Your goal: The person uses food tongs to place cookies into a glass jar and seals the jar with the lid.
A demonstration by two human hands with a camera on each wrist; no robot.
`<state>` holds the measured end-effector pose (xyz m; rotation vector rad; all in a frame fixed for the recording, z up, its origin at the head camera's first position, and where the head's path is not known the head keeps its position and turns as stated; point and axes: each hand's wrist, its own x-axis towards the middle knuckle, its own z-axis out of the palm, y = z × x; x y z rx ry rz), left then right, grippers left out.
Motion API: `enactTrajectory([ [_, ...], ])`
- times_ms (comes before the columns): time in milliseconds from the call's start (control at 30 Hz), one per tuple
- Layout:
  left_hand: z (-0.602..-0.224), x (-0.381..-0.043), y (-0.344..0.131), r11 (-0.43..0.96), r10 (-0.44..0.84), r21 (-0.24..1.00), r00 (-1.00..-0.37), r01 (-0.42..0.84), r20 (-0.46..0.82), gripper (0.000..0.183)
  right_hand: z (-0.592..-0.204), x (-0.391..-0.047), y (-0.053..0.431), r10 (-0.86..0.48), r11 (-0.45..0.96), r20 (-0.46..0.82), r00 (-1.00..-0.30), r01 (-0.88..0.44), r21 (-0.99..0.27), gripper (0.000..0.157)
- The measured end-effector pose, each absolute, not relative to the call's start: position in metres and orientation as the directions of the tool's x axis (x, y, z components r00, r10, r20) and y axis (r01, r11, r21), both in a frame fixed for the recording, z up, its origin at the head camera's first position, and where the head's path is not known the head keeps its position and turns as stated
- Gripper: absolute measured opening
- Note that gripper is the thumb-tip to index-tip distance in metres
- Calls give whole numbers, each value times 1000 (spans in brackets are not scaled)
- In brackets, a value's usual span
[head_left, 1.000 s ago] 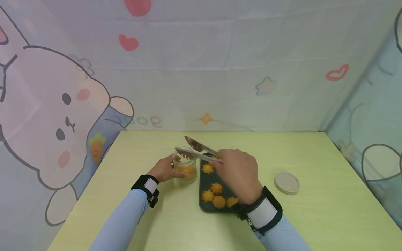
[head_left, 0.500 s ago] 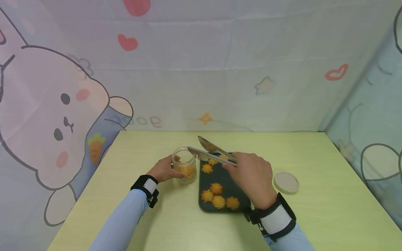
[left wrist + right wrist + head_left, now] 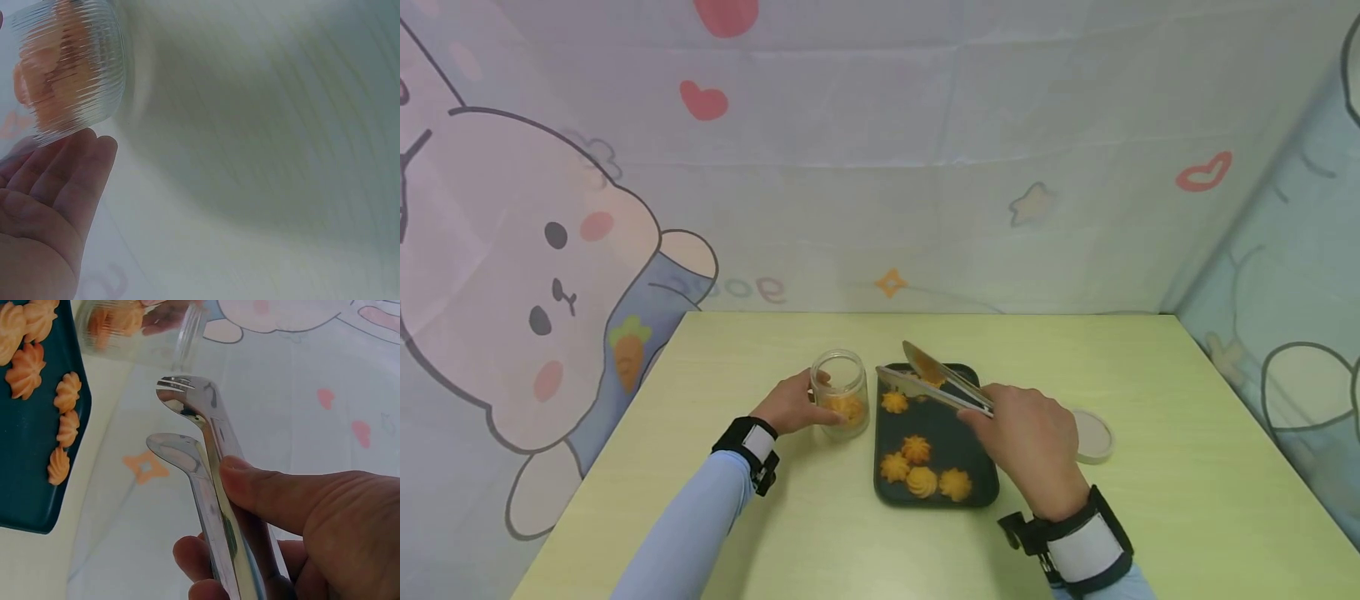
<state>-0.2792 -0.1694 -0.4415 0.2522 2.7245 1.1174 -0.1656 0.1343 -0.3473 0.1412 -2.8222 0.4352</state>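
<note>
In the head view my left hand (image 3: 792,404) holds a clear glass jar (image 3: 841,379) upright on the table, thumb in front and fingers behind. Several golden piped cookies (image 3: 59,69) lie in the jar, whose ribbed side shows in the left wrist view. My right hand (image 3: 1032,442) grips metal serving tongs (image 3: 215,444) between thumb and fingers. The tongs' tips are apart with nothing between them, over the far part of a dark green tray (image 3: 943,429). Two groups of flower-shaped cookies (image 3: 922,482) sit on the tray, near and far; the tongs partly hide the far group.
A round pale lid (image 3: 1097,437) lies right of the tray, partly hidden behind my right hand. The pale yellow table (image 3: 1195,500) ends at a printed cloth backdrop (image 3: 865,192). The jar stands close to the tray's left edge.
My right hand has drawn the tongs rightward and toward me, from over the jar's mouth to over the tray. My left hand and the jar have stayed in place.
</note>
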Motion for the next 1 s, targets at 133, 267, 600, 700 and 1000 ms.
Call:
enactTrajectory([
  [133,-441,-279,-169,703,226,706,-968,85,-108,77,-350,-164,138,-56,954,263,-963,-129,-272,39],
  [267,-441,-278,-169,704,226,705,-968,88,-105,76,-353,-163,141,-54,958,214,-975,-111,-264,40],
  [600,-439,-277,-168,705,220,706,-968,75,-117,75,-364,-160,145,-55,967,87,-995,-75,-244,35],
  [700,-439,-278,-168,705,223,705,-968,78,-115,76,-368,-160,147,-60,967,58,-997,-72,-242,38],
  [1000,-438,-276,-168,706,218,705,-968,67,-126,77,-371,-158,147,-67,970,5,-998,-66,-235,36],
])
